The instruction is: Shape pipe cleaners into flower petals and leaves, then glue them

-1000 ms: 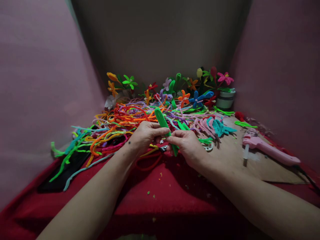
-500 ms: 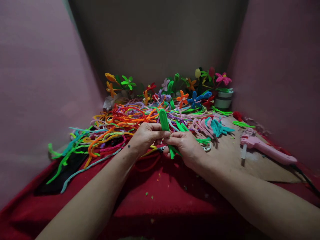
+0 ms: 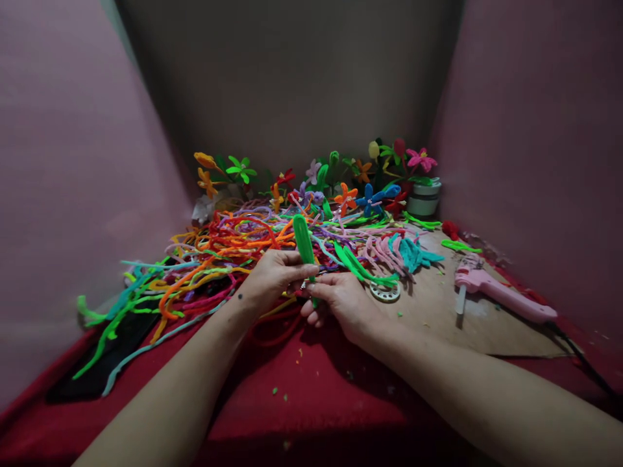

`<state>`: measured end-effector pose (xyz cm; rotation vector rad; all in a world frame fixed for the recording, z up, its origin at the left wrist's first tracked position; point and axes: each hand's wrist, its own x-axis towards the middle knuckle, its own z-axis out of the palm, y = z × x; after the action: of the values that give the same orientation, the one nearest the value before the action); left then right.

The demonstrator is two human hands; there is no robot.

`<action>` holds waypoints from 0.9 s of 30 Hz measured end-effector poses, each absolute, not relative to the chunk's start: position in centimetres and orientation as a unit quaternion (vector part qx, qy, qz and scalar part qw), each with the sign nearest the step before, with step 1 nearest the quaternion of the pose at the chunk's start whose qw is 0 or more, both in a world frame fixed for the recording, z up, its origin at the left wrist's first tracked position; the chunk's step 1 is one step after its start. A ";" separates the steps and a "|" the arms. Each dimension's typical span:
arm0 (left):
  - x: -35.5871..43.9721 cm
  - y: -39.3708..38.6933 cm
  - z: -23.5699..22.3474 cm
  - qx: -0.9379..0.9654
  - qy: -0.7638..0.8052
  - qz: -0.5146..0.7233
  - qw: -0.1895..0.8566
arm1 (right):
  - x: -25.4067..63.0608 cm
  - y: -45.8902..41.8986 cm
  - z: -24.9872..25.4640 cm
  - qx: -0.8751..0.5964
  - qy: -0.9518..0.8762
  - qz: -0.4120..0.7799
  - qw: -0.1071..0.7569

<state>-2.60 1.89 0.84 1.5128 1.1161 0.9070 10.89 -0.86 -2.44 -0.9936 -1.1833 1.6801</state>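
A bright green pipe-cleaner leaf (image 3: 304, 239), a flattened loop with a rounded top, stands nearly upright between my hands. My left hand (image 3: 277, 272) pinches it below the middle with thumb and fingers. Just under that grip, my right hand (image 3: 343, 303) is closed on the leaf's lower end, its other fingers curled beneath. A small shiny metal part shows between the hands, too covered to name. Right of my right hand lie more green pipe-cleaner strips (image 3: 357, 264) and a pale ring with holes (image 3: 385, 291).
Behind my hands spreads a heap of coloured pipe cleaners (image 3: 233, 237), with pipe-cleaner flowers (image 3: 370, 200) and a pot (image 3: 424, 198) beyond. A pink glue gun (image 3: 506, 295) rests on cardboard (image 3: 428, 327) at right. A black flat object (image 3: 82, 379) lies left on red cloth (image 3: 272, 421).
The view has swung slightly, so the scene sits further left and lower. The leaf's lower ends, which hung visibly below my right fingers, are now mostly covered by that hand.
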 end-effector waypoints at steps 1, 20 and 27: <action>-2.5 1.8 0.8 0.621 0.464 0.371 0.510 | 10.9 -0.8 -2.5 -0.396 -0.470 0.670 0.417; -2.9 3.3 -0.5 0.564 0.446 0.518 0.463 | 11.6 -0.2 -2.2 -0.422 -0.606 0.441 0.510; -3.6 4.0 -0.3 0.520 0.437 0.570 0.463 | 12.1 0.2 -2.9 -0.437 -0.663 0.308 0.524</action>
<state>-3.63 4.05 -0.30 1.2777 1.0738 1.4014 12.10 0.18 -2.85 -1.0464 -1.5867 0.7370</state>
